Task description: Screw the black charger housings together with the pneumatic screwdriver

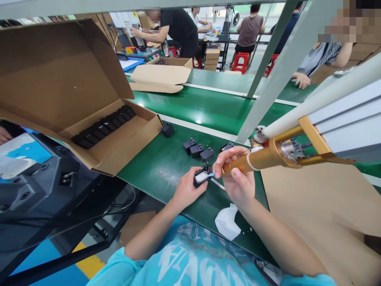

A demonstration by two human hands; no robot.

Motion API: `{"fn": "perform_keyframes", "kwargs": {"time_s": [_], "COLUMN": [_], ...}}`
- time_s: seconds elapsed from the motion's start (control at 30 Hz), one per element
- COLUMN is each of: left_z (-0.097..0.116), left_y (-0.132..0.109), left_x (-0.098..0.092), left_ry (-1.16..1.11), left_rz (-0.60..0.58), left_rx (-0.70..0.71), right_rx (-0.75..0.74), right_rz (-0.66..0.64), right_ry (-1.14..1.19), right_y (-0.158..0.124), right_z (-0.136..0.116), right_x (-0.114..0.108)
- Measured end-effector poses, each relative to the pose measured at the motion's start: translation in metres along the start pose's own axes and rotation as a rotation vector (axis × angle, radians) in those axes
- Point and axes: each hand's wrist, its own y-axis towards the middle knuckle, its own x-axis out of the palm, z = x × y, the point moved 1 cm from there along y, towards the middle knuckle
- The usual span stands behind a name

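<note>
Left grip (188, 188) holds black casing (202, 177) | right grip (241, 183) holds golden dispenser (266, 157) | green tabletop (160, 159) reaches carton edge (133, 147)

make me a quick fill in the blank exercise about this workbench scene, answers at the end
The left grip holds a casing whose outer colour is ____.
The right grip is around a gold-coloured tool that reaches in from the picture's ____ side.
The open box is made of ____.
The worktop is coloured ____.

Missing words: black; right; cardboard; green
</note>
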Motion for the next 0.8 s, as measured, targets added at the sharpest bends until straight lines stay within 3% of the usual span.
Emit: {"fn": "perform_keyframes", "kwargs": {"time_s": [0.17,0.43,0.67,0.8], "left_z": [0.008,0.015,0.016,0.016], "left_y": [0.001,0.004,0.003,0.004], "left_x": [0.01,0.021,0.021,0.019], "left_ry": [-0.051,-0.127,-0.164,-0.076], "left_rz": [-0.043,-0.003,0.038,0.019], "left_rx": [0.014,0.081,0.12,0.064], "right_rx": [0.006,-0.027,-0.027,-0.019], "right_rz": [-0.014,-0.017,-0.021,-0.025], "right_ry": [0.015,-0.024,-0.027,-0.007], "right_y": [-0.002,-0.002,-0.003,-0.003], "right_z": [-0.001,-0.002,-0.001,0.0], "right_x": [0.002,0.005,0.004,0.002]}}
